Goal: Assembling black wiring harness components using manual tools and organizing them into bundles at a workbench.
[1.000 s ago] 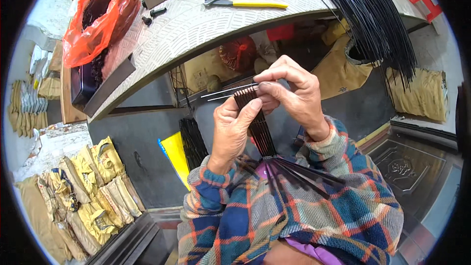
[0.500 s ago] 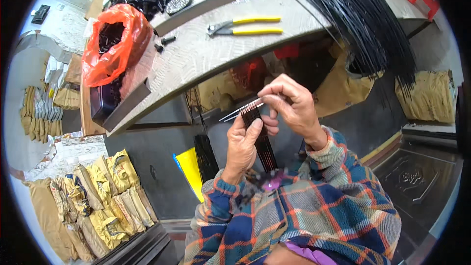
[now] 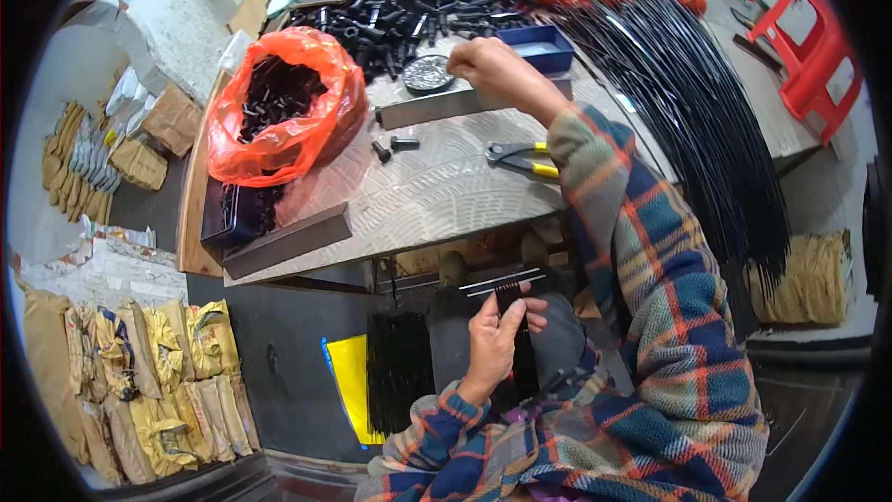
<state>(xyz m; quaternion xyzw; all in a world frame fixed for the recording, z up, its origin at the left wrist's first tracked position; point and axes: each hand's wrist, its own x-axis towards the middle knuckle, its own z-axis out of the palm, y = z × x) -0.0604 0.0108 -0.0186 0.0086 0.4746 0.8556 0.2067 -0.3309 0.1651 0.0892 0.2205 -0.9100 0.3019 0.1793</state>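
Note:
My left hand [image 3: 490,353] is closed around a flat bundle of thin black rods [image 3: 508,296] above my lap. Two slim silvery pins [image 3: 478,289] cross the upper ends of that bundle. Over the table, my right hand [image 3: 492,67] reaches to the right rim of a small round dish [image 3: 426,84] of tiny shiny metal pieces. Its fingers are bunched together, and whatever they pinch is too small or hidden to make out. Just behind the dish spreads a heap of black plastic pieces [image 3: 395,14].
Yellow-handled pincers [image 3: 506,153], two loose black pieces [image 3: 395,147] and a red bag [image 3: 348,121] of black parts lie on the table. Metal strips [image 3: 288,240] edge it. A blue box [image 3: 544,46] and long black rods [image 3: 697,102] lie right, near a red stool [image 3: 818,60].
My right hand has left the bundle and moved up and forward to the dish on the table. My left hand still holds the bundle, now lower in view. The view has shifted towards the table.

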